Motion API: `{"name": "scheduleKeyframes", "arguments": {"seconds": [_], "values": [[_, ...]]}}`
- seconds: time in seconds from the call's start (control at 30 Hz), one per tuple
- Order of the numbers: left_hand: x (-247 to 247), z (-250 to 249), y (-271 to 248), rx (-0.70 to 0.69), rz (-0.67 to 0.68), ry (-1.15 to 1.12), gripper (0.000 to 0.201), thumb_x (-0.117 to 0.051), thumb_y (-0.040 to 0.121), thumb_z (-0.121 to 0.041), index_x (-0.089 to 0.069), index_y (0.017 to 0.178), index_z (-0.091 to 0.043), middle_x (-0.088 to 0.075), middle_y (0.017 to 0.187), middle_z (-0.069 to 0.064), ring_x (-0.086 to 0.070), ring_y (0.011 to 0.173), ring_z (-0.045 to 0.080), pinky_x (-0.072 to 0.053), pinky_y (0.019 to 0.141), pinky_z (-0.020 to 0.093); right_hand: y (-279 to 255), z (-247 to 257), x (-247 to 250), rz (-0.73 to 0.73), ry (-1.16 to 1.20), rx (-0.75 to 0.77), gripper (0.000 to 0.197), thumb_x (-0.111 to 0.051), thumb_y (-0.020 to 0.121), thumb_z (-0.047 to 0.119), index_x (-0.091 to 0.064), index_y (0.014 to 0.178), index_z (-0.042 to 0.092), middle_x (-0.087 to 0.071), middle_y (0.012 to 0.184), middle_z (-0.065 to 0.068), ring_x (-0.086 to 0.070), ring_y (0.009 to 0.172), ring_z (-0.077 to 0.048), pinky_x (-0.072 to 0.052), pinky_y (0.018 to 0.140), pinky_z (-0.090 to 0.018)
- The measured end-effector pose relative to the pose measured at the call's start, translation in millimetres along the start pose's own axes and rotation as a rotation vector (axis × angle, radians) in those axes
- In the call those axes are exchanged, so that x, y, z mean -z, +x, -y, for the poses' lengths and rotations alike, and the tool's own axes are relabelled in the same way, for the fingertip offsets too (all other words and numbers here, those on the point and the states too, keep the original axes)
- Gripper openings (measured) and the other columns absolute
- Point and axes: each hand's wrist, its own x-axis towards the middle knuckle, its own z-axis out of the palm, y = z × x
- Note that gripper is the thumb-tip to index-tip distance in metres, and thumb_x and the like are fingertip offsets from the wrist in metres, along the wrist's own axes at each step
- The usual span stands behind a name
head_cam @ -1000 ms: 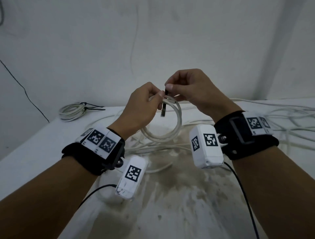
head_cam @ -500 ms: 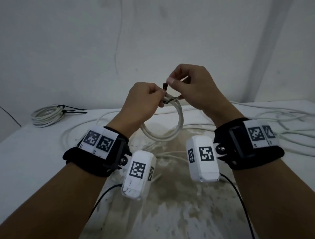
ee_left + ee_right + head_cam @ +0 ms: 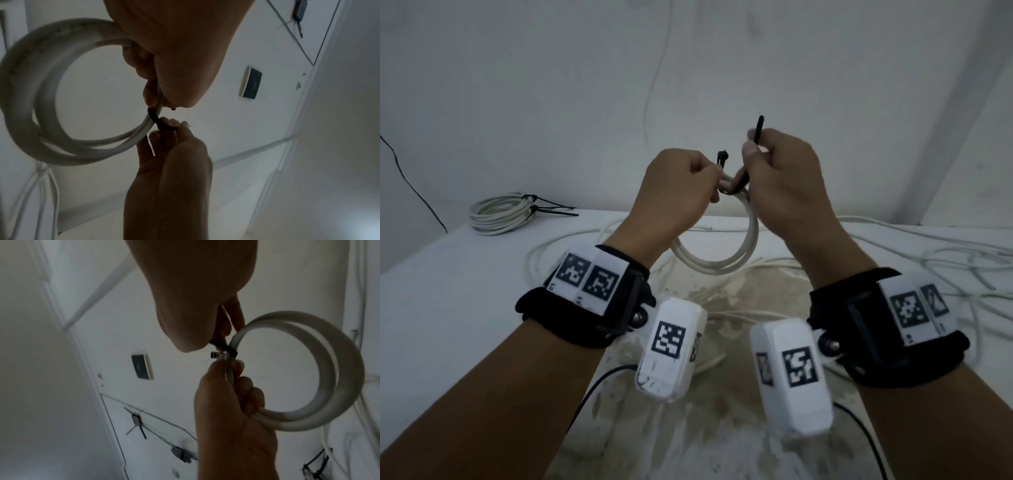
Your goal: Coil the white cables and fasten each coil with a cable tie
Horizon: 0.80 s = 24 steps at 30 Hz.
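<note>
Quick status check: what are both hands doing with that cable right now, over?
Left hand grips the coil. Right hand pinches the black tie, looped round the coil, not yet locked. Nothing in the way.

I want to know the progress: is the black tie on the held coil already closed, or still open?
Open: the tie bends around the coil, its two ends apart.

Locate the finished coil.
Head view: finished coil lies on the table's far left corner by the wall, left of both hands.
</note>
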Motion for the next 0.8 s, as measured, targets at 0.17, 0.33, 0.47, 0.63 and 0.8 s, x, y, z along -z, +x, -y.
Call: {"name": "scheduleKeyframes", "arguments": {"seconds": [0.17,0.33,0.47,0.63,0.8], "values": [[-5.4,2.4,-2.7,0.014,0.015,0.071,0.027,-0.052,0.09,-0.012,-0.069,0.07,-0.016,-0.067,0.058,-0.014,-0.047,0.041,0.0,-0.033,0.041,0.01,-2.9,0.2,3.6,0.042,-0.416,0.08,0.028,-0.043,0.1,0.015,-0.068,0.109,0.01,-0.071,0.091,-0.005,-0.063,0.088,-0.025,-0.048,0.078,-0.035],[3.3,5.3,0.4,0.065,-0.003,0.034,0.026,-0.052,0.089,-0.011,-0.071,0.071,-0.014,-0.065,0.06,-0.008,-0.046,0.04,-0.002,-0.031,0.042,0.009,-3.6,5.2,9.4,0.071,-0.298,0.09,0.026,-0.058,0.092,0.015,-0.076,0.111,0.019,-0.076,0.105,0.0,-0.068,0.102,-0.015,-0.053,0.091,-0.034],[1.6,6.7,-0.6,0.075,0.011,0.035,0.028,-0.052,0.088,-0.011,-0.069,0.067,-0.017,-0.067,0.063,-0.006,-0.053,0.049,-0.003,-0.036,0.047,0.009,-4.4,7.4,9.9,0.081,-0.271,0.081,0.024,-0.061,0.089,0.014,-0.079,0.105,0.02,-0.077,0.098,0.0,-0.07,0.094,-0.016,-0.054,0.086,-0.035],[-0.3,8.7,0.4,0.068,0.024,0.072,0.027,-0.052,0.09,-0.012,-0.068,0.068,-0.014,-0.067,0.064,-0.006,-0.054,0.049,-0.008,-0.034,0.045,0.005,-4.4,5.9,10.3,0.084,-0.312,0.07,0.024,-0.061,0.089,0.015,-0.079,0.105,0.02,-0.077,0.099,0.0,-0.069,0.094,-0.018,-0.054,0.084,-0.036],[-0.7,11.0,1.1,0.079,0.025,0.075,0.03,-0.053,0.09,-0.012,-0.067,0.065,-0.017,-0.064,0.056,-0.008,-0.052,0.048,-0.006,-0.034,0.043,0.006,-4.1,7.2,10.8,0.101,-0.309,0.046,0.023,-0.062,0.087,0.016,-0.079,0.102,0.021,-0.077,0.093,0.002,-0.069,0.089,-0.016,-0.054,0.081,-0.033]]}}
